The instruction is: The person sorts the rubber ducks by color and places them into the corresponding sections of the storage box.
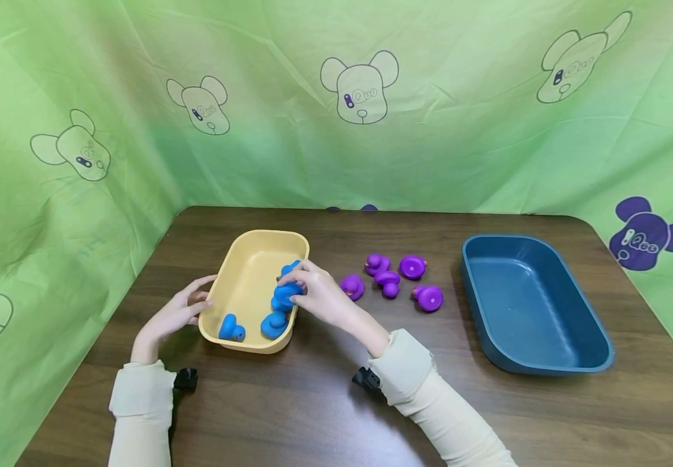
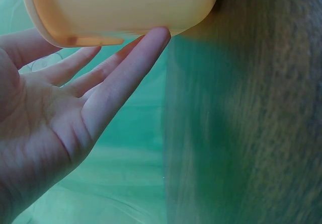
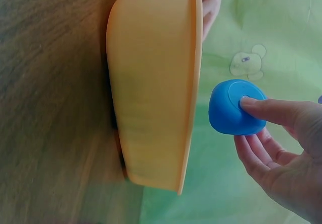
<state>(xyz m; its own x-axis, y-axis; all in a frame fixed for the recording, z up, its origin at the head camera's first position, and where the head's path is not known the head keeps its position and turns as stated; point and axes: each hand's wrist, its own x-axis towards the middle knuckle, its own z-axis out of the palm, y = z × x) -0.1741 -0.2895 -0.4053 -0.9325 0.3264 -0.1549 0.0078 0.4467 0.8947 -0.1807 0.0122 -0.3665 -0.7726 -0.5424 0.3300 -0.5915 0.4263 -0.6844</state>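
Observation:
My right hand [image 1: 319,295] pinches a blue rubber duck [image 3: 236,108] between thumb and fingers, just above the right rim of the yellow bin [image 1: 255,259]. In the right wrist view, the thumb presses on the duck's flat round base. Several other blue ducks [image 1: 231,329] lie in the bin, mostly along its right side and near end. On the bin's left side rests my left hand [image 1: 174,314], its fingers fairly straight. The left wrist view shows one fingertip [image 2: 160,35] against the bin's outer wall and the other fingers up by the rim.
Several purple rubber ducks [image 1: 388,283] lie on the brown table [image 1: 336,402] to the right of the yellow bin, some tipped with their bases up. Farther right stands a dark blue bin [image 1: 535,311]. A green printed cloth [image 1: 278,155] hangs behind and beside the table.

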